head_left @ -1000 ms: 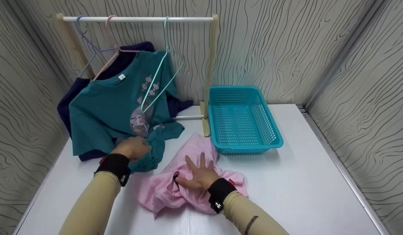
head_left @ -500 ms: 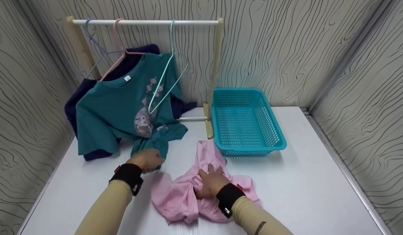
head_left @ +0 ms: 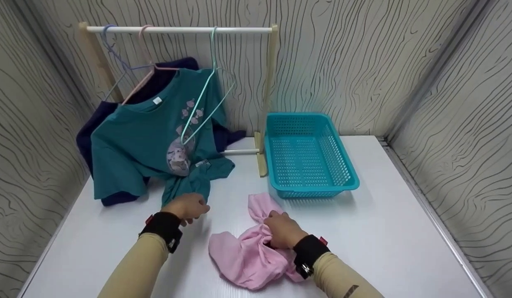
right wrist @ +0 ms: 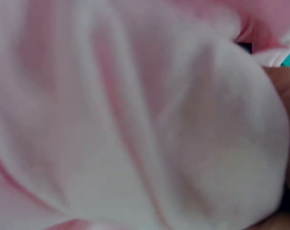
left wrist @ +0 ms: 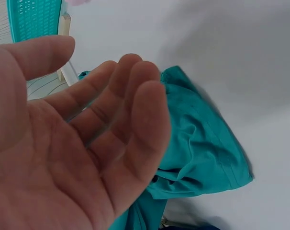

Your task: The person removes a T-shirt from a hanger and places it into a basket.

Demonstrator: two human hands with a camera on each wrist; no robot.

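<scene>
My right hand (head_left: 286, 231) grips a bunched pink garment (head_left: 254, 263) at the front of the table, gathering its folds. Pink cloth (right wrist: 135, 115) fills most of the right wrist view and hides most of that hand. My left hand (head_left: 187, 205) holds nothing; in the left wrist view its fingers (left wrist: 145, 124) are loosely bent. Just beyond it, a crumpled teal garment (head_left: 187, 188) with a small label lies on the table. Above that hangs a teal T-shirt (head_left: 136, 134) with a printed picture, on a pink hanger (head_left: 138, 87).
A white-barred rack (head_left: 177, 30) stands at the back left. A dark blue garment (head_left: 87, 138) on a purple hanger (head_left: 115, 88) is behind the T-shirt. The mint hanger (head_left: 202, 93) bears nothing. Right of the rack sits a turquoise basket (head_left: 353, 180). Patterned walls enclose the table.
The right hand has gone from lying spread on the pink garment to gripping it, drawing it together and towards the front right. The left hand has moved right and nearer, off the teal garment.
</scene>
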